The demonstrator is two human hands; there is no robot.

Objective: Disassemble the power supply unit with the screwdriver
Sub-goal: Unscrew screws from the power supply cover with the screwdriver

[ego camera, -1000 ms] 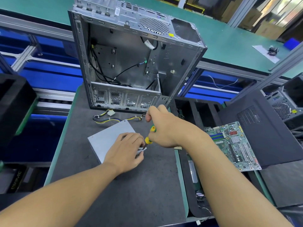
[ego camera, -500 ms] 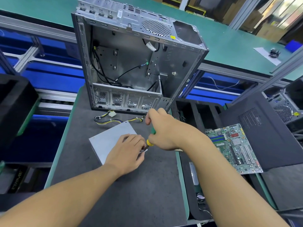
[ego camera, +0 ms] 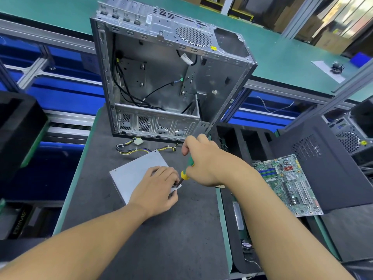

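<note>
A: What does our open case (ego camera: 102,77) hold?
B: Black cables (ego camera: 129,94). The flat grey power supply unit (ego camera: 133,174) lies under our left hand (ego camera: 157,188), fingers curled on its corner. Our right hand (ego camera: 203,162) grips the screwdriver (ego camera: 189,164) beside them.

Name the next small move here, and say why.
Probably twist the screwdriver to loosen the fastener at the near corner of the power supply unit: the right hand grips its handle, the tip meets that corner, and the left hand holds the unit. The screw is hidden.
</note>
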